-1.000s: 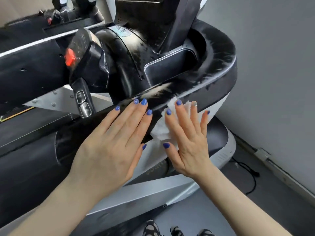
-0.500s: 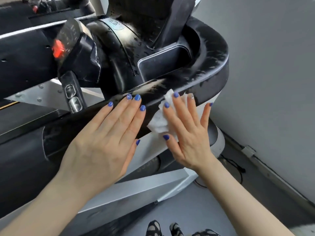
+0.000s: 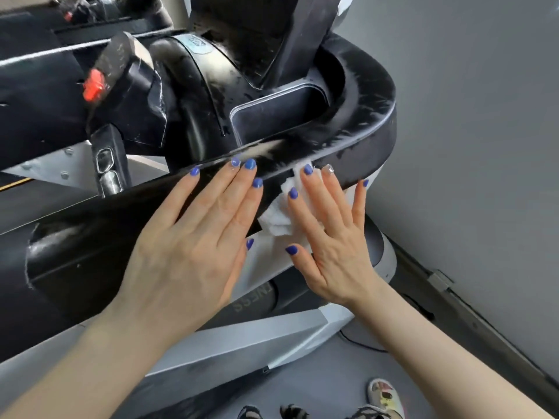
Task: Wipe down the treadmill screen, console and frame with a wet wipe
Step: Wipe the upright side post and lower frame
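Wet wipe (image 3: pixel 279 217): pressed under my flat right hand (image 3: pixel 329 240) on the frame rail (image 3: pixel 363 173), 3 o'clock of my flat, bracing left hand (image 3: pixel 193 237). Keep fingers spread, pressure even, strokes overlapping.

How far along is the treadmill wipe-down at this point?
Midway, roughly. Looks done: the console rim carries wet streaks, so it appears wiped. In hand: the right hand presses the wipe flat on the side of the handrail, while the left hand rests flat beside it. Left: the grey frame below shows no streaks; the screen is out of view, so its state cannot be told.
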{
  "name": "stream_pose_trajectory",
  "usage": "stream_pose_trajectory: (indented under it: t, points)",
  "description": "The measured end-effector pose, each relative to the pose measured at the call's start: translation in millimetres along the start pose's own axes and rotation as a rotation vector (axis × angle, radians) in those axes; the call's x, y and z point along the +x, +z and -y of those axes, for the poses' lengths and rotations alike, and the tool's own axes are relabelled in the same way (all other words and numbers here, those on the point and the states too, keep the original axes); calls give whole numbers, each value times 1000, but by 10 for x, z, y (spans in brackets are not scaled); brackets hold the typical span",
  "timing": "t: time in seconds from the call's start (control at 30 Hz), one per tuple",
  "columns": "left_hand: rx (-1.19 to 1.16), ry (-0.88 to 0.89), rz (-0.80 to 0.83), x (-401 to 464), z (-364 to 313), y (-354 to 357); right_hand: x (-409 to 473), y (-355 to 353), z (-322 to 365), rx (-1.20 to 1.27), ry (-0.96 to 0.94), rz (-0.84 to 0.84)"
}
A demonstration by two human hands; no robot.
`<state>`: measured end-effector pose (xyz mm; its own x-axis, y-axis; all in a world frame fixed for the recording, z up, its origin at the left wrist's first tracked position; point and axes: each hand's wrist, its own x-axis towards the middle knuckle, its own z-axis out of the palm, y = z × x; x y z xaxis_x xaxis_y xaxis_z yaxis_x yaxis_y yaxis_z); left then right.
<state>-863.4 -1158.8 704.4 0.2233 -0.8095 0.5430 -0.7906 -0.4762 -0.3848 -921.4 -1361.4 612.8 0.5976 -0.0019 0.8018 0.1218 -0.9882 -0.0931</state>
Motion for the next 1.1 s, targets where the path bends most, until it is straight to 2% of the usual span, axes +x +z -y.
stream_pose_trajectory:
  t: [0.1,0.3,0.4,0.47,0.63,0.77,0.93,1.1]
  points:
    - [29,0,27,25,-39,44,-14,-46,-133,1,-8,6]
    - [67,12,30,148,-131,114,330,-132,-280,30,144,-78]
    - [60,16,43,120,-115,98,114,-48,-186,24,22,1]
    - [80,25,52,130,-111,93,25,-73,-361,-29,-12,37]
    - [67,-2,72,168,-163,48,246,-153,-554,66,253,-48]
    - [54,33,75,268,-219,84,291,-154,-557,37,148,-30]
    - [89,48,89,369,-250,142,468,-164,-824,98,340,-125]
    - [146,85,81,353,-227,170,286,11,-501,201,407,-212]
